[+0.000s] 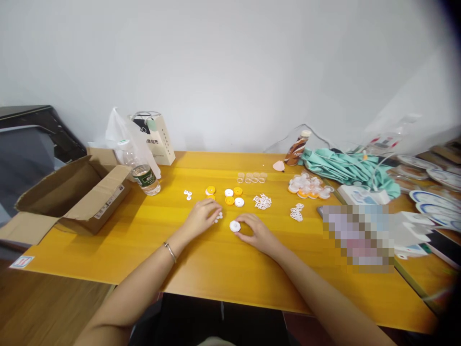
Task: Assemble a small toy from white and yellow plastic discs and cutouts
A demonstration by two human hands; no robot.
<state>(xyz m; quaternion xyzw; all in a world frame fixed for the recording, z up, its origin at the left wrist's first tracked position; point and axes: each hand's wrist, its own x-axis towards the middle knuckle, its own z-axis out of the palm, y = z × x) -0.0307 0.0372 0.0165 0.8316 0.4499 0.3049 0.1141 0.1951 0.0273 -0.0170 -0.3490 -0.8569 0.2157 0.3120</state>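
Note:
My left hand (pixel 202 216) rests on the yellow table (pixel 216 269), fingers curled over small white pieces (pixel 218 217) at its fingertips. A thin bracelet circles that wrist. My right hand (pixel 256 232) lies just to the right, thumb and fingers pinched on a white round disc (pixel 235 226). Beyond both hands lie white and orange discs (pixel 233 196), with two more orange discs (pixel 211 191) to their left. A pile of tiny white parts (pixel 262 202) lies to the right of the discs.
An open cardboard box (pixel 77 194) sits at the table's left end, a water bottle (pixel 143 173) and a plastic bag beside it. Clear little cups (pixel 251 177), a tray of discs (pixel 309 186), green cloth (pixel 345 168) and stacked plates (pixel 432 192) fill the right.

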